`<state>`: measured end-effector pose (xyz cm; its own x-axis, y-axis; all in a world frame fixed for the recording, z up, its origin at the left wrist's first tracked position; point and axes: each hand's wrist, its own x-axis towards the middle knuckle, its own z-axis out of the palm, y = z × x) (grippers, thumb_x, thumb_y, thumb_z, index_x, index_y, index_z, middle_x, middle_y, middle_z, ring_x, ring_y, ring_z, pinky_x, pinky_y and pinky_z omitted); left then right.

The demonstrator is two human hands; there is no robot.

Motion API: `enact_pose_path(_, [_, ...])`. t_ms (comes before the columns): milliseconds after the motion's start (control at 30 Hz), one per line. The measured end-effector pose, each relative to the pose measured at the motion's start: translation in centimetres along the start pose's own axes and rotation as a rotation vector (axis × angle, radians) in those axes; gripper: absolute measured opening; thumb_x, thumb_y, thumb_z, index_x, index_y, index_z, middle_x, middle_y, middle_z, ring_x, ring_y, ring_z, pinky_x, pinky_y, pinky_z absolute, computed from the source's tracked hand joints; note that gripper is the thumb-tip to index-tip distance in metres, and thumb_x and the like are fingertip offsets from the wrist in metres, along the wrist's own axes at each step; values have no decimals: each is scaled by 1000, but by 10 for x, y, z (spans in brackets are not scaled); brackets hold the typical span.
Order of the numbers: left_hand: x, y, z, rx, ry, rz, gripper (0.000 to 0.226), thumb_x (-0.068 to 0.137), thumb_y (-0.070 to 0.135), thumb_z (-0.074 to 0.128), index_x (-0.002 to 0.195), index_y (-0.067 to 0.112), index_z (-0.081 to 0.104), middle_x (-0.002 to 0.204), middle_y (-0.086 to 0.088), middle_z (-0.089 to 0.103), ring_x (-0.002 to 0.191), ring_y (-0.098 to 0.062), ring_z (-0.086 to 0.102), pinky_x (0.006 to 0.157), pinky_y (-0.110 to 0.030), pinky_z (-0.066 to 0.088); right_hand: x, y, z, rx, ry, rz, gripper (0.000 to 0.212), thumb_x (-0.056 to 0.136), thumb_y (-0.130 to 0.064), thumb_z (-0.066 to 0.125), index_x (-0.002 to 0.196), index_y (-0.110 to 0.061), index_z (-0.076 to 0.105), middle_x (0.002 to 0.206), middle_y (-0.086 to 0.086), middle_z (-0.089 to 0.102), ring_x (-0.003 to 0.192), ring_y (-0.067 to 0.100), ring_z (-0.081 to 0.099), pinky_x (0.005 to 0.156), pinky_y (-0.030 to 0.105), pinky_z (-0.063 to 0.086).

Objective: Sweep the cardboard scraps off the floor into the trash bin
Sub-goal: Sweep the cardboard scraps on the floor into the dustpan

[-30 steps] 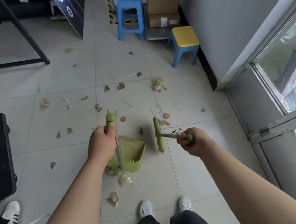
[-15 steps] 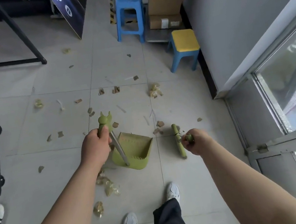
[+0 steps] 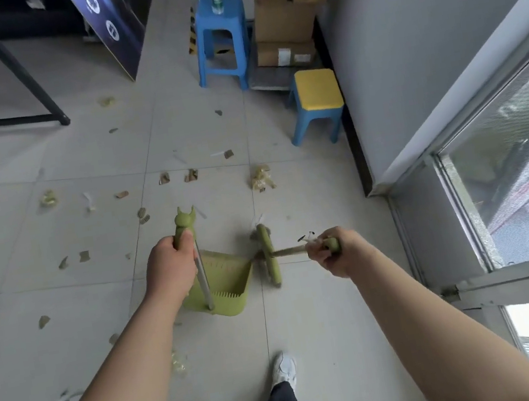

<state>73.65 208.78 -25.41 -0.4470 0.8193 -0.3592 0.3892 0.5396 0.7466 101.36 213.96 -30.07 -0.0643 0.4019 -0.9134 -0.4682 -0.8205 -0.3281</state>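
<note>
Left hand (image 3: 172, 270) clenched on the dustpan (image 3: 231, 283) handle, fingers (image 3: 186, 242) wrapped round it just under the eared top. The pan sat on the floor (image 3: 313, 317) ahead of the shoes (image 3: 285, 370). Right hand (image 3: 332, 253) gripped the broom (image 3: 269, 256) handle, the broom head down on the tiles just beside the pan's mouth. Scraps (image 3: 190, 175) lay strewn beyond the pan, toward the floor's far and left edges.

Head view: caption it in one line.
Left hand holds a dustpan, right hand a broom, cardboard scraps littering the floor.
</note>
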Motion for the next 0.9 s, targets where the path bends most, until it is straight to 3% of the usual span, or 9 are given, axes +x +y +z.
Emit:
enact_pose_path(67, [3, 10, 11, -1, 17, 2, 44, 97, 38, 42, 64, 13, 53, 51, -4, 54, 48, -26, 51, 49, -28, 38, -5, -11, -12, -13, 12, -30, 18, 89, 2, 27, 98, -6, 41, 65, 7, 42, 35, 13, 43, 27, 11, 26])
enact_pose_path(167, [6, 23, 27, -7, 37, 19, 44, 97, 35, 42, 60, 14, 53, 51, -4, 55, 50, -27, 55, 53, -31, 42, -11, -29, -36, -64, 97, -85, 14, 85, 5, 36, 82, -3, 48, 67, 11, 44, 48, 16, 43, 27, 12, 29])
enact_pose_path(433, [23, 34, 58, -5, 69, 9, 41, 99, 40, 42, 69, 14, 54, 61, -7, 57, 56, -28, 55, 58, -38, 49, 17, -76, -97, -17, 243, -215, 24, 89, 8, 30, 76, -1, 47, 62, 12, 42, 25, 14, 41, 30, 10, 29])
enact_pose_path(667, [36, 44, 73, -47, 97, 0, 40, 101, 37, 42, 73, 11, 54, 60, -6, 54, 47, -23, 48, 46, -28, 40, 66, -84, -109, -21, 284, -166, 27, 90, 7, 26, 83, -7, 49, 61, 11, 43, 25, 13, 41, 34, 11, 33])
enact_pose_path(800, [38, 47, 69, -28, 116, -4, 41, 102, 38, 41, 78, 8, 55, 57, -7, 52, 44, -21, 44, 27, -15, 29, 82, -72, -86, -99, 269, -132, 40, 87, 8, 31, 109, -17, 52, 55, 9, 50, 30, 15, 45, 37, 14, 38])
enact_pose_path(900, [37, 46, 60, -28, 121, -4, 41, 102, 38, 40, 77, 8, 55, 58, -7, 52, 44, -21, 44, 30, -18, 32, 83, -55, -60, -175, 241, -118, 46, 83, 12, 34, 111, -20, 52, 54, 9, 51, 31, 16, 45, 38, 16, 37])
